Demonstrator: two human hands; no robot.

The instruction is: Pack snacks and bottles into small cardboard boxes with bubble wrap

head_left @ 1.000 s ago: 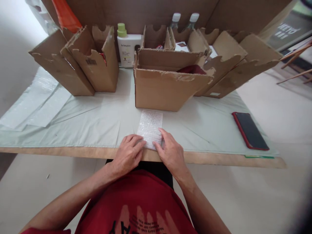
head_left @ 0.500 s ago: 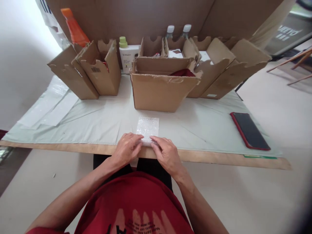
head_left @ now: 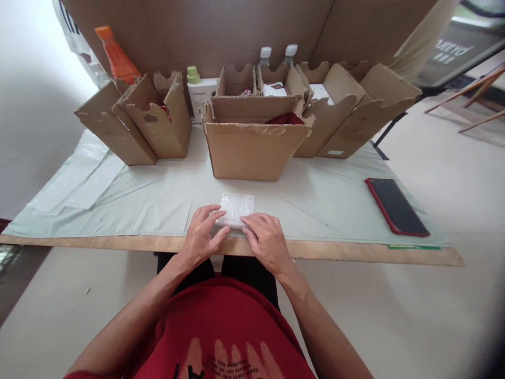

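A small clear sheet of bubble wrap (head_left: 238,204) lies near the table's front edge, its near side folded over into a thicker strip. At the left end of that strip is my left hand (head_left: 203,231), its fingers on the far side and its thumb on the near side, with a gap showing between them. The right end is pinched by my right hand (head_left: 266,239), thumb below and fingers bent over the top. Whatever the fold may contain cannot be made out.
Behind the wrap stands a wide cardboard box (head_left: 244,152), flanked by several narrower boxes. Flat bubble wrap sheets (head_left: 74,176) lie at the left. A phone in a red case (head_left: 396,206) rests at the right. A white bottle (head_left: 201,97) stands at the back.
My left thumb and fingers have spread wider at the strip, and the left hand has moved slightly up. My right hand stays at its end. The whole view has shifted a little.
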